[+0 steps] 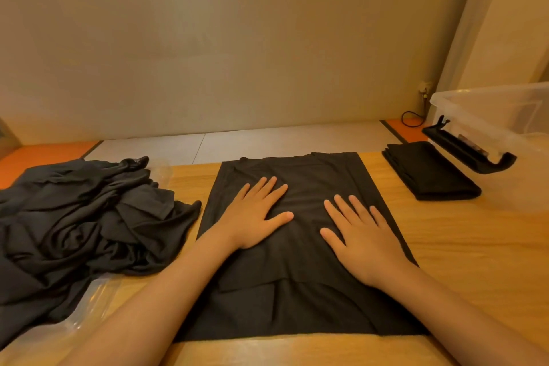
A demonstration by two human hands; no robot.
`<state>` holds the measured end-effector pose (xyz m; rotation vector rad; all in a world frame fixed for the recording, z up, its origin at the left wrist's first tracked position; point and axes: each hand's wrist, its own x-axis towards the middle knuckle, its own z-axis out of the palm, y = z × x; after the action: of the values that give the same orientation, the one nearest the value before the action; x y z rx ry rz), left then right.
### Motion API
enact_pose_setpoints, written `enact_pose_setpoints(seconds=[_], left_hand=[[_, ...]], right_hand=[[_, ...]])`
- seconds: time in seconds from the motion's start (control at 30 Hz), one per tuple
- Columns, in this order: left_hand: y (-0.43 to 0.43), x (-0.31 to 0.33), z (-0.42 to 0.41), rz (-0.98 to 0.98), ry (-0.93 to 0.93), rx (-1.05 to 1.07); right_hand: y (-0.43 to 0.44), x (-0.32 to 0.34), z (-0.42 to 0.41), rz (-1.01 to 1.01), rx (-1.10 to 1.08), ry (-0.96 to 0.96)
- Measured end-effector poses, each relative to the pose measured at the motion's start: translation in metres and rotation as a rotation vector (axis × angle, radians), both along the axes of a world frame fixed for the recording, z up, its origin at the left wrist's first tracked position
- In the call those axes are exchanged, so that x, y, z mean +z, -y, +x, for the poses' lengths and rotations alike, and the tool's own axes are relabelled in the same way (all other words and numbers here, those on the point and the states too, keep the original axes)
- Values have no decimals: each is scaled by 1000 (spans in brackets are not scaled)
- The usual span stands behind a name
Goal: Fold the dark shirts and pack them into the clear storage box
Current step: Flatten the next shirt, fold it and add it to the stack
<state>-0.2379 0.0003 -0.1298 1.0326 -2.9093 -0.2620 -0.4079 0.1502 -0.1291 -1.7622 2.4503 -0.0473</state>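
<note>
- Head view, far left of the spread shirt (pixel 297 303): a crumpled pile of dark shirts (pixel 83 226) lies on the wooden table (pixel 475 261), its nearest edge just beside the spread shirt's left side.
- Clear plastic wrap (pixel 89 306) shows from under the pile, left of the spread shirt's near corner.
- The spread shirt lies flat in the middle of the table, partly folded into a rectangle.
- The left hand (pixel 252 217) presses on the spread shirt's left half, palm down, fingers straight and slightly spread, gripping nothing.
- The right hand (pixel 365 244) lies flat on its right half, fingers straight and spread, holding nothing.
- Right of the spread shirt, apart from it, sits a folded dark shirt (pixel 430 172).
- Farther right stands the clear storage box (pixel 490 125), with a black latch handle (pixel 466 148) on the side facing the spread shirt.
</note>
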Motion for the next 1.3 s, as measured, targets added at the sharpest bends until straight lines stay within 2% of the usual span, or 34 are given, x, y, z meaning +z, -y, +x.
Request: enact_pose_setpoints(seconds=[0.17,0.3,0.4,0.63,0.73,0.87,0.97,1.03,1.13,1.3], left_hand=[[-14,-2,19,10,47,27],[-34,10,34,59,-48,46],[-57,18,47,128,-50,85],[-109,6,57,63,78,101],[-117,0,67,11,66,111],[-130,5,69,34,15,125],[-135,10,62,17,-61,120],[-135,8,56,1,-36,108],[-128,2,62,-2,40,122],[-113,0,109,6,29,144]], right_hand=[[-9,4,5,32,77,-12],[-17,10,4,43,121,56],[-25,16,7,5,110,88],[-32,9,42,4,148,59],[-42,6,44,3,162,41],[-49,11,53,-21,146,61],[-47,16,69,-94,203,70],[-42,16,77,-106,249,57],[-36,12,68,-29,264,63],[-52,11,23,16,267,58]])
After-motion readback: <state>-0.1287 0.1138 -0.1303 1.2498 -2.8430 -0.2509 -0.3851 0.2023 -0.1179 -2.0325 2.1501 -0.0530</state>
